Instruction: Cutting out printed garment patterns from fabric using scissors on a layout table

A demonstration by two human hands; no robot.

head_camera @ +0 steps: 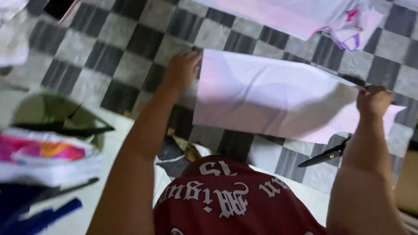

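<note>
A pale pink-white sheet of fabric (270, 100) lies spread on a black-and-white checkered cloth (130, 43). My left hand (182, 69) presses on the sheet's left edge, fingers closed over it. At the sheet's right end, my right hand (373, 100) pinches the edge. Black scissors (324, 156) lie on the checkered cloth just below the sheet, near my right forearm.
More pale fabric with purple and pink trim (344, 21) lies at the top right. A stack of folded colourful cloth (43, 156) sits at the left on a white tiled floor. My dark red shirt (226, 196) fills the bottom centre.
</note>
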